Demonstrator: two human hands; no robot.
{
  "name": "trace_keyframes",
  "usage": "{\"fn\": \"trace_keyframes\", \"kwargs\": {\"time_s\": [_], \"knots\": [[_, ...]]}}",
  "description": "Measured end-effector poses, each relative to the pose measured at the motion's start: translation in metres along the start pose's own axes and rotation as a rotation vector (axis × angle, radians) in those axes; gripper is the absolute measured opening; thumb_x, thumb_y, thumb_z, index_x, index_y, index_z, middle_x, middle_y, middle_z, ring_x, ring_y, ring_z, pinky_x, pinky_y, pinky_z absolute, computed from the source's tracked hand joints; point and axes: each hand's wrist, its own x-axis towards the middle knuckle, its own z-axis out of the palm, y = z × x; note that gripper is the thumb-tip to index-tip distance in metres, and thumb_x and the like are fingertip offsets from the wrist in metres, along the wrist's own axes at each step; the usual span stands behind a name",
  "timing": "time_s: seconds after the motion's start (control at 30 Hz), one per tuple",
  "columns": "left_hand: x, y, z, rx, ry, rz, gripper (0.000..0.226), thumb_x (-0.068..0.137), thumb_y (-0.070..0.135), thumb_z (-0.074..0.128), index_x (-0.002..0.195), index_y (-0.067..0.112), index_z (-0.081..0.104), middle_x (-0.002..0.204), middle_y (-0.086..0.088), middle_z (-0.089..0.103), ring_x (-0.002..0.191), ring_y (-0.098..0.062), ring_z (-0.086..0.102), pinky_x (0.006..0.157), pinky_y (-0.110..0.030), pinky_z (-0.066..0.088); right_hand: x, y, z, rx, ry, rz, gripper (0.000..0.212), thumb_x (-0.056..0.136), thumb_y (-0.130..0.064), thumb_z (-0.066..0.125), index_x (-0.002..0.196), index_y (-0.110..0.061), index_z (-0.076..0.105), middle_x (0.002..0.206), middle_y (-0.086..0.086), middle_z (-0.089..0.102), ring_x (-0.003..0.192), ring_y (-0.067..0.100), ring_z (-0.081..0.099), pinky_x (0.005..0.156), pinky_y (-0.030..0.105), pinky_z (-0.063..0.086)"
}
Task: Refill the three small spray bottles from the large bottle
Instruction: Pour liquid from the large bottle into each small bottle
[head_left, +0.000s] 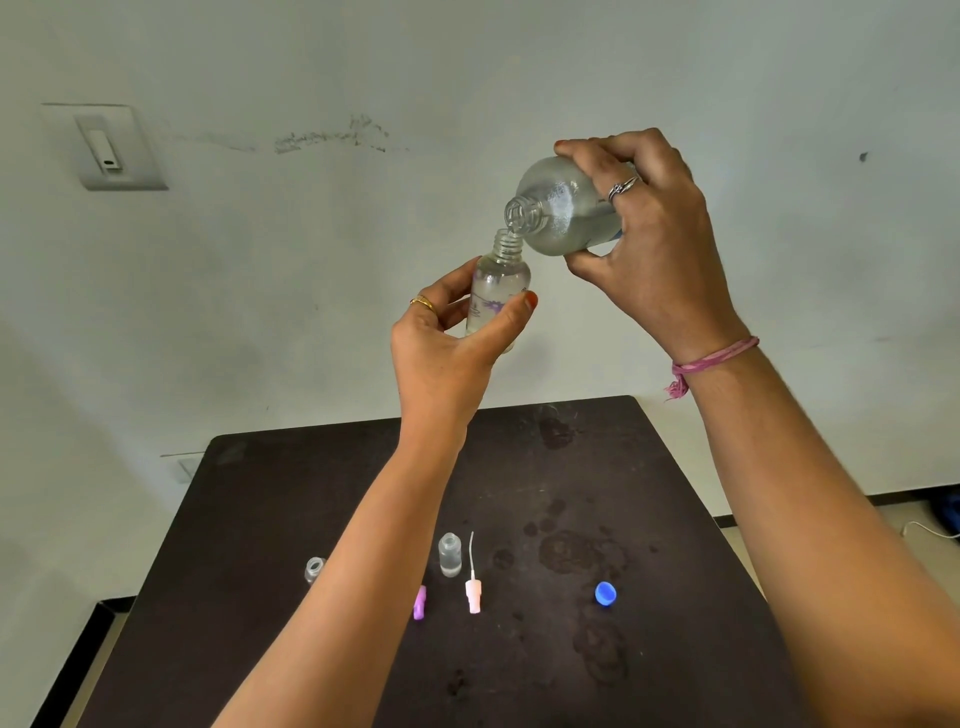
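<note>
Head view: small bottle (497, 291) label unreadable, gripped by left hand (447, 338); right hand (649, 249) clasps tilted large bottle (561, 208) above dark stained table (311, 493), pale wall (467, 78).

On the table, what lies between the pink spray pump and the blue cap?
Nothing: in the head view, the stretch between the pink spray pump and blue cap is bare dark table, marked only by wet stains.

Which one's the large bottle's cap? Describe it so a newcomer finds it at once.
Start at the dark table below the raised hands. Along its near part lies a row of small items: open small bottles, a purple sprayer top and a pink sprayer top. The cap sits alone at the right end, the only blue, round piece, with no tube.
</note>
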Motion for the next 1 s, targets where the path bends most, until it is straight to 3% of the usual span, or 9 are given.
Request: {"fn": "trace_keyframes", "kwargs": {"time_s": [0.23,0.57,0.83,1.0], "knots": [[0.0007,-0.0007,0.0006,0.006,0.007,-0.023,0.051,0.072,0.03,0.086,0.119,0.02,0.069,0.109,0.004,0.073,0.105,-0.017,0.067,0.086,-0.04,0.06,0.0007,0.0015,0.0012,-0.002,-0.006,0.0,0.071,0.067,-0.01,0.08,0.133,-0.02,0.054,0.123,0.01,0.054,0.112,0.026,0.053,0.086,0.028,0.047],[0.0009,-0.0016,0.0014,0.012,0.009,-0.026,0.051,0.071,0.03,0.086,0.118,0.02,0.069,0.109,0.005,0.074,0.105,-0.019,0.067,0.084,-0.043,0.06,-0.0001,0.0024,0.0031,0.005,-0.01,0.003,0.072,0.067,-0.01,0.081,0.133,-0.019,0.054,0.123,0.01,0.054,0.112,0.026,0.053,0.087,0.026,0.045],[0.0008,-0.0019,0.0027,0.013,0.008,-0.021,0.052,0.072,0.029,0.086,0.12,0.018,0.069,0.11,0.005,0.073,0.104,-0.015,0.067,0.085,-0.038,0.06,-0.0007,0.0035,0.0033,0.0,-0.008,0.006,0.072,0.067,-0.01,0.081,0.133,-0.019,0.054,0.123,0.01,0.054,0.112,0.026,0.053,0.087,0.026,0.045],[0.0007,-0.0039,0.0028,0.004,-0.005,-0.018,0.051,0.072,0.029,0.086,0.118,0.018,0.069,0.11,0.004,0.073,0.105,-0.019,0.067,0.086,-0.044,0.059,-0.002,0.0045,0.0032,0.001,-0.007,0.016,0.071,0.067,-0.01,0.081,0.133,-0.019,0.055,0.123,0.01,0.054,0.112,0.026,0.053,0.087,0.023,0.041]]}}
